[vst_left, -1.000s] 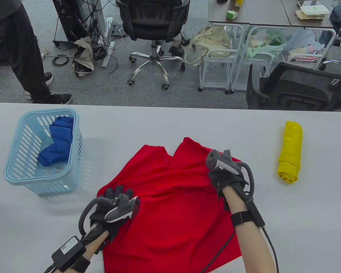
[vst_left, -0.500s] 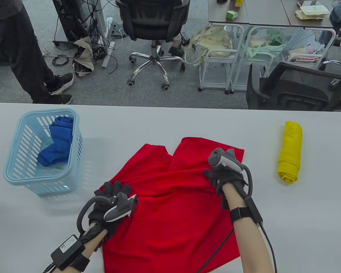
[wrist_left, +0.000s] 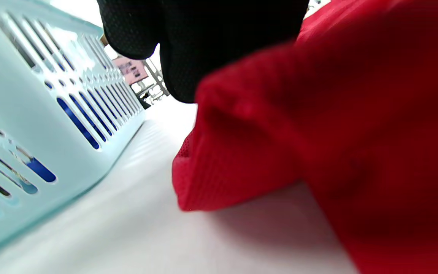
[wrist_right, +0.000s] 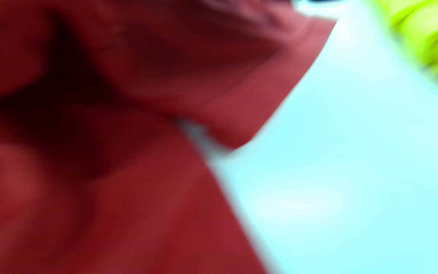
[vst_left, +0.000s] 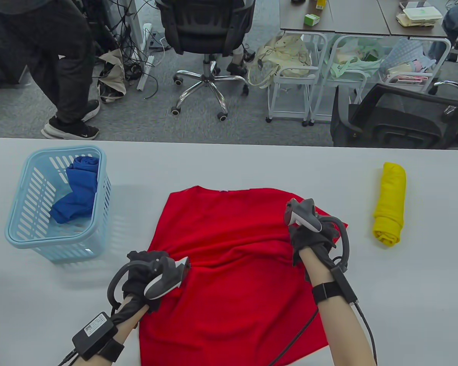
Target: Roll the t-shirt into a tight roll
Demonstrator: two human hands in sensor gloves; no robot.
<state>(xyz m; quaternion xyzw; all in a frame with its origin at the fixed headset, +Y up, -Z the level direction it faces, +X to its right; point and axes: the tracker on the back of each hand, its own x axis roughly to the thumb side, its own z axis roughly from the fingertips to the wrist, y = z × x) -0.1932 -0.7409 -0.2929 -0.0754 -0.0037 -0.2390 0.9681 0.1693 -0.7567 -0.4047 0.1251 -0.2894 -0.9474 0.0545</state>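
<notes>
The red t-shirt [vst_left: 233, 259] lies spread on the grey table, its neck edge at the far side and its hem at the near edge. My left hand [vst_left: 147, 263] grips a bunch of fabric at the shirt's left edge. In the left wrist view, black gloved fingers [wrist_left: 203, 38] hold a red fold [wrist_left: 280, 144] just above the table. My right hand [vst_left: 311, 234] grips the shirt's right edge by the sleeve; its fingers are hidden under the tracker. The right wrist view is blurred and shows the red sleeve hem [wrist_right: 249, 114] close up.
A light blue slatted basket [vst_left: 23, 238] stands at the left with a blue garment [vst_left: 76, 190] in it; its wall fills the left of the left wrist view [wrist_left: 32, 114]. A rolled yellow garment [vst_left: 389, 202] lies at the right, also in the right wrist view [wrist_right: 428, 34].
Both hands pulled apart, and the folded-over upper part of the shirt opened out flat toward the far side. The right hand moved a little right, the left closed on the fabric.
</notes>
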